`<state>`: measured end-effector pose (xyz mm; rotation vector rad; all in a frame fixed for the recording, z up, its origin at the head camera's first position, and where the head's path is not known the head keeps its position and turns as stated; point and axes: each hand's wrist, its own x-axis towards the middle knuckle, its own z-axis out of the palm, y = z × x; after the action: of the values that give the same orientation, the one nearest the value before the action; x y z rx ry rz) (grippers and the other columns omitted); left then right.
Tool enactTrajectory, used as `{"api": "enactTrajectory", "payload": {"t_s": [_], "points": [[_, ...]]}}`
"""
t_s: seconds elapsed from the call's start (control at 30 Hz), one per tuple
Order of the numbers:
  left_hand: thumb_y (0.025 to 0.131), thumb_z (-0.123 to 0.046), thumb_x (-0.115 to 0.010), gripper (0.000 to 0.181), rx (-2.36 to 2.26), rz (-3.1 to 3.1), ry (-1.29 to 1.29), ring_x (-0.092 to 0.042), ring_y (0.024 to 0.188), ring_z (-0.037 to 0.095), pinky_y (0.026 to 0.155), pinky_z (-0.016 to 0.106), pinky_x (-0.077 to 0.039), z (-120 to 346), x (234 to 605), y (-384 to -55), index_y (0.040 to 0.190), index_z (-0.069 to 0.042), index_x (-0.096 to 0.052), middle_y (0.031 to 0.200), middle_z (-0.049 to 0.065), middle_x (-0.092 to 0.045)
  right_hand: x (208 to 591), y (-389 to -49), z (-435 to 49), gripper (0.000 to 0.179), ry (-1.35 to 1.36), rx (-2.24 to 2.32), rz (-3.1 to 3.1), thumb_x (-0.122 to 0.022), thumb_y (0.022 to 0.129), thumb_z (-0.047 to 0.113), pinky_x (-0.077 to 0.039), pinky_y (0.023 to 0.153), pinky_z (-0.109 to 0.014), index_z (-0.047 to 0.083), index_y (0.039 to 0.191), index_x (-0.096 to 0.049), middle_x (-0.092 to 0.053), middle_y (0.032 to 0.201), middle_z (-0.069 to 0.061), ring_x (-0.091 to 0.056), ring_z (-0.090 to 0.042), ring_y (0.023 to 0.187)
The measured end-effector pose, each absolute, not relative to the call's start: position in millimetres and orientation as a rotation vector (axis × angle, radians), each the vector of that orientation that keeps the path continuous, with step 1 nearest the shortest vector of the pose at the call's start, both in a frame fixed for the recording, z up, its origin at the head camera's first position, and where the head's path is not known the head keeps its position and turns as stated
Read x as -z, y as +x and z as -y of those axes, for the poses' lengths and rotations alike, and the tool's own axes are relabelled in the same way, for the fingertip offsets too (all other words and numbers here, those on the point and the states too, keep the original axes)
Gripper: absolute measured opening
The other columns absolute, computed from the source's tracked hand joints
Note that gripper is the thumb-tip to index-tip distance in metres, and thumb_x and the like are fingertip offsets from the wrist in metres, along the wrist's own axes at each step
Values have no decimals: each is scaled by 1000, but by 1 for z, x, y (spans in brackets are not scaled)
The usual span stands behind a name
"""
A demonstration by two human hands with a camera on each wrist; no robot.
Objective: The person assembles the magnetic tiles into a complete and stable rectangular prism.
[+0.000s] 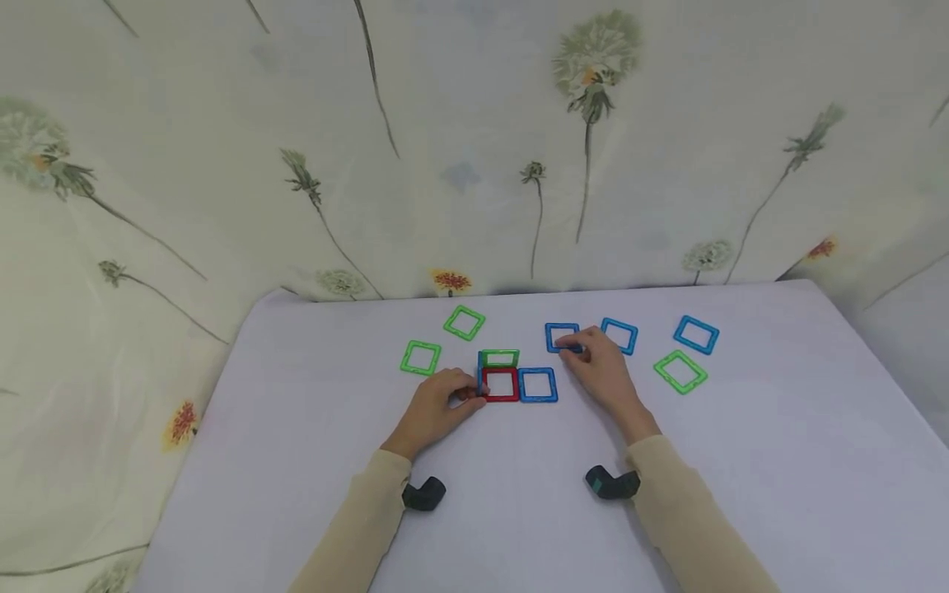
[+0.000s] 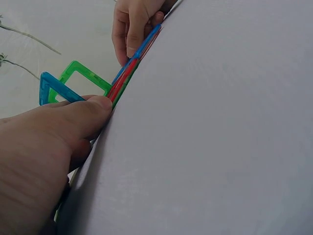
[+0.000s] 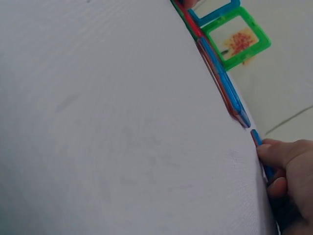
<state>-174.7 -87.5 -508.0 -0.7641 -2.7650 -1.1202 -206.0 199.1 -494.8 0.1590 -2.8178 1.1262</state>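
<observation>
In the head view, a red square magnetic tile (image 1: 501, 400) lies flat, with a blue tile (image 1: 538, 399) flat against its right side. A green tile (image 1: 501, 352) stands up along the red tile's far edge, and another blue tile (image 1: 479, 362) stands at its left edge. My left hand (image 1: 437, 408) pinches this upright blue tile low down, thumb by the red tile's near left corner. To the right, my right hand (image 1: 604, 371) pinches a blue tile (image 1: 549, 338) at its near right corner. In the right wrist view, thumb and fingers close on its edge (image 3: 255, 135).
Two green tiles (image 1: 421, 343) (image 1: 465, 309) lie at the far left. Further right are two blue tiles (image 1: 619, 322) (image 1: 697, 319) and a green tile (image 1: 680, 387). A flowered cloth (image 1: 460, 165) rises behind the white table (image 1: 511, 511).
</observation>
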Motion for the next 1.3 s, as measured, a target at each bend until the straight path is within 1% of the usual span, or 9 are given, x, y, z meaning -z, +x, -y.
{"api": "enactTrajectory", "payload": {"t_s": [0.17, 0.27, 0.4, 0.7, 0.9, 1.13, 1.3], "points": [[85, -27, -71, 15, 1117, 2751, -788, -52, 79, 2, 73, 19, -47, 89, 510, -176, 98, -20, -67, 86, -11, -62, 497, -206, -199, 18, 184, -1090, 2807, -61, 92, 19, -37, 67, -29, 17, 108, -68, -56, 98, -4, -45, -17, 80], [85, -29, -70, 16, 1114, 2746, -789, -52, 79, 2, 73, 19, -47, 90, 511, -177, 98, -21, -67, 85, -11, -61, 499, -205, -199, 17, 208, -1069, 2782, -62, 92, 19, -36, 64, -27, 18, 108, -69, -55, 94, -3, -44, -16, 76], [84, -29, -71, 16, 1109, 2742, -782, -52, 79, 1, 72, 18, -47, 91, 513, -175, 98, -21, -68, 85, -12, -61, 504, -203, -200, 18, 243, -1067, 2751, -62, 92, 21, -36, 62, -26, 18, 108, -69, -55, 92, -2, -43, -15, 73], [85, -28, -70, 15, 1127, 2716, -812, -52, 79, 1, 72, 18, -47, 92, 515, -174, 98, -20, -67, 85, -12, -61, 508, -200, -200, 18, 302, -1085, 2676, -63, 91, 20, -38, 63, -24, 18, 107, -70, -59, 96, 0, -46, -12, 73], [85, -28, -70, 15, 1102, 2718, -835, -53, 79, 3, 72, 19, -47, 91, 511, -175, 97, -19, -67, 85, -10, -61, 510, -202, -202, 18, 298, -1105, 2660, -62, 92, 25, -38, 65, -22, 21, 107, -70, -59, 96, 2, -46, -11, 75], [84, -25, -72, 14, 1148, 2746, -810, -52, 78, 4, 72, 19, -47, 90, 510, -177, 96, -18, -68, 83, -10, -61, 508, -200, -200, 16, 300, -1154, 2619, -63, 91, 22, -39, 64, -19, 20, 105, -72, -61, 98, 2, -48, -11, 76], [84, -25, -71, 14, 1150, 2745, -806, -52, 79, 4, 72, 19, -47, 90, 510, -177, 96, -19, -68, 84, -10, -61, 507, -199, -200, 17, 306, -1154, 2605, -61, 92, 23, -40, 65, -19, 19, 106, -71, -61, 100, 2, -49, -10, 77]]}}
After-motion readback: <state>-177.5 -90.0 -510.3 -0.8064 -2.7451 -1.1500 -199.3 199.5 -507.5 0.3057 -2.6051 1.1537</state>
